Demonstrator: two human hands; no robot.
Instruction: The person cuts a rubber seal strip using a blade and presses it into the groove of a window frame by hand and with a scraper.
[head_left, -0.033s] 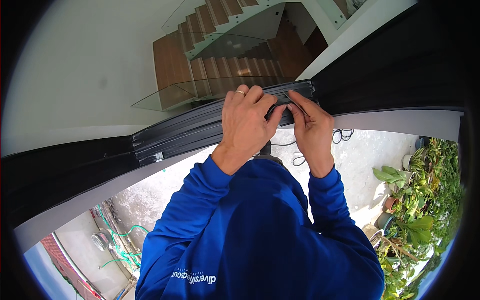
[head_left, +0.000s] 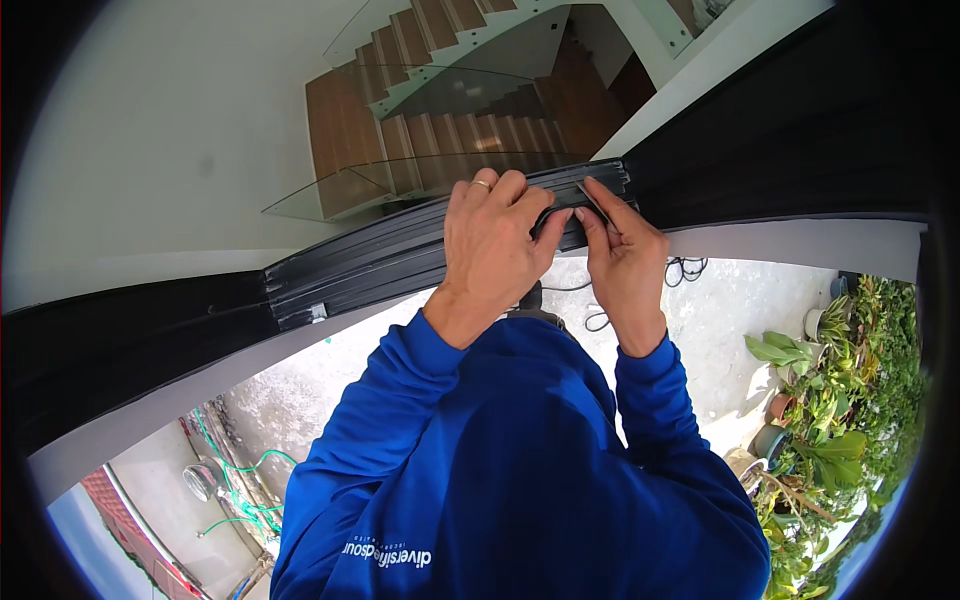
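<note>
A black grooved frame track crosses the picture in front of me, rising toward the right. My left hand, with a ring on one finger, lies over it. Its thumb and fingers are closed on a thin, bent black strip, only part of which shows. Close by, my right hand has thumb and forefinger bent round a thin dark piece that runs between them. Whether this belongs to the same strip I cannot tell. Both thumb tips almost meet above the track.
Beyond the track are wooden stairs with glass panels. Black cable lies on the pale concrete floor behind my right arm. Potted plants line the right side; a green hose lies at lower left.
My right forefinger has shifted slightly to the right, along with the thin dark piece beside it. The left hand looks the same.
</note>
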